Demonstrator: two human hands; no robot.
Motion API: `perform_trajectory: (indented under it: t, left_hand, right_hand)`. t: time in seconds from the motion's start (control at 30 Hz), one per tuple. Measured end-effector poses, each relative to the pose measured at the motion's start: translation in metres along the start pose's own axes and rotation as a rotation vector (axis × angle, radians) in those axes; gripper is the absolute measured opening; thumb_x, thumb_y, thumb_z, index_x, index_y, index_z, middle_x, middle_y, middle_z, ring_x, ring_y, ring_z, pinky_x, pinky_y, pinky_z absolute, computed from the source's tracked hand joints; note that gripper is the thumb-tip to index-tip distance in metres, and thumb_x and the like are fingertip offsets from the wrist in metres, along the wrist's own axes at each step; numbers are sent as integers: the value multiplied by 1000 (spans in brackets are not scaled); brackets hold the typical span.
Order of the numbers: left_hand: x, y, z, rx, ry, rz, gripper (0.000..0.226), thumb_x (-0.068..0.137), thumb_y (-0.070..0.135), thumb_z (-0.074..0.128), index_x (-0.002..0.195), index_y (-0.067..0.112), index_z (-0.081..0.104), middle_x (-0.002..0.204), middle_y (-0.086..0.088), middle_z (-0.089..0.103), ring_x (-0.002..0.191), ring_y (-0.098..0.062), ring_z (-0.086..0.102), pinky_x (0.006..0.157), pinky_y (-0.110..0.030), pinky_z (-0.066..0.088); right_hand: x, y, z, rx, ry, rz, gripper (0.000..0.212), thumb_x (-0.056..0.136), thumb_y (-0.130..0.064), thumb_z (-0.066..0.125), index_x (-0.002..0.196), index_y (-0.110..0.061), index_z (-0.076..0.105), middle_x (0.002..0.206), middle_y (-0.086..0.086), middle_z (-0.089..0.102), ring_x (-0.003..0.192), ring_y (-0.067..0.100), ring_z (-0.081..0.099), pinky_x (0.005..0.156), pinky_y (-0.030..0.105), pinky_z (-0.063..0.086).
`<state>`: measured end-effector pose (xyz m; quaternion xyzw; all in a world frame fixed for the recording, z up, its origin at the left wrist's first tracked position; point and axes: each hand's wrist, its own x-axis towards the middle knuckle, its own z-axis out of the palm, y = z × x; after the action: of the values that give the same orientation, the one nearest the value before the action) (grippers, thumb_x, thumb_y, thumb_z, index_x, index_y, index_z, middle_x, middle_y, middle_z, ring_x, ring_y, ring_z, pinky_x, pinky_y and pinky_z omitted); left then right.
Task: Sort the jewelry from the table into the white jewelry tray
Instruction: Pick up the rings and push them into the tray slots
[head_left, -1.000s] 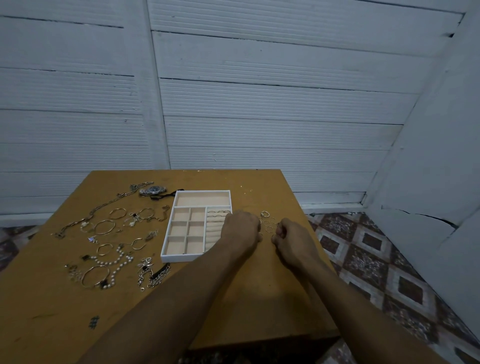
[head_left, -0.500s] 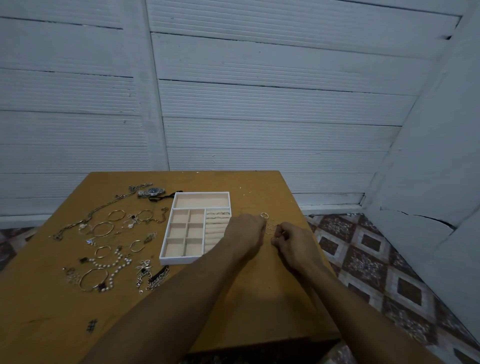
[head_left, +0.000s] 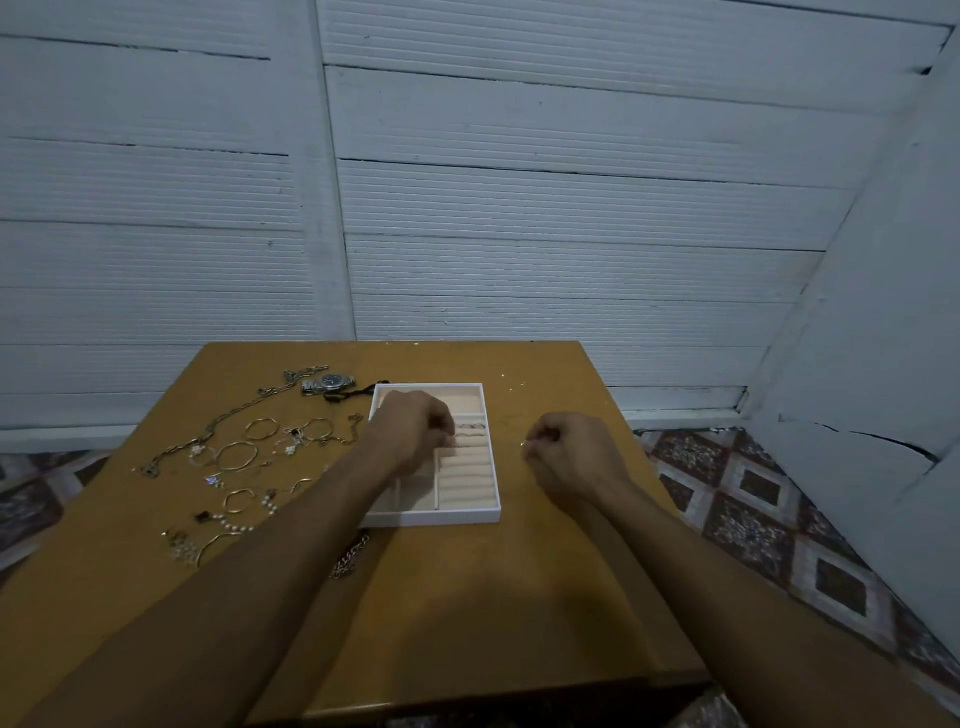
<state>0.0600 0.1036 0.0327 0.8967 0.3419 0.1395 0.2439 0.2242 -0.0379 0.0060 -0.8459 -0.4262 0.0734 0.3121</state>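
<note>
Left hand (head_left: 415, 431) curled over the tray (head_left: 431, 518), probably seating jewelry, grip unclear; right hand (head_left: 569, 452), right of tray, pinched 1 ring (head_left: 523, 443).

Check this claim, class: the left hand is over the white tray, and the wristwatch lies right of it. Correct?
No. The head view shows the wristwatch left of the white tray, near its far corner. The left hand is over the tray.
</note>
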Motion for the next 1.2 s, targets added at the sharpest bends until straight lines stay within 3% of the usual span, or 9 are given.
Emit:
perform_trajectory:
  t: [0.2,0.33,0.57,0.77,0.97,1.2]
  left_hand:
    - [-4,-31,-16,-1,31,-62,4,84,14,72,83,18,75,83,4,69,70,-4,56,53,-8,35]
    - [-5,-34,-21,24,22,-57,4,85,22,72,87,21,76,86,3,67,78,-12,59,59,-22,39]
    - [-5,-36,-19,9,-4,-42,2,85,26,72,84,24,73,72,8,64,62,-6,57,58,-23,43]
    - [-3,-35,-19,57,-9,-39,3,84,27,71,85,27,74,76,12,63,69,-5,58,57,-23,41]
    - [-3,-36,-18,60,-22,-56,6,82,30,73,86,27,76,83,8,70,74,-7,61,65,-27,51]
    - [-4,-30,-16,84,-28,-33,6,82,31,72,84,27,75,85,6,70,76,-9,61,66,-28,51]
  right_hand:
    - [11,-29,15,-34,-18,-13,11,82,-24,60,76,-29,69,75,-11,68,71,9,62,66,33,57]
    - [17,-40,22,-32,-42,-30,11,82,-24,61,78,-28,71,77,-12,68,73,10,62,68,34,57]
    - [21,-46,32,-162,-80,-100,11,87,-23,62,85,-27,73,88,-6,72,81,16,64,72,37,57]
    - [21,-46,33,-332,-56,-223,18,91,-26,59,102,-24,74,100,-2,72,89,17,63,75,34,55]
    - [21,-43,36,-431,-47,-307,24,94,-26,55,109,-27,73,104,-3,72,92,18,62,76,34,53]
    - [17,-36,39,-500,-15,-394,27,98,-26,47,112,-26,70,105,-2,69,95,22,52,82,36,39]
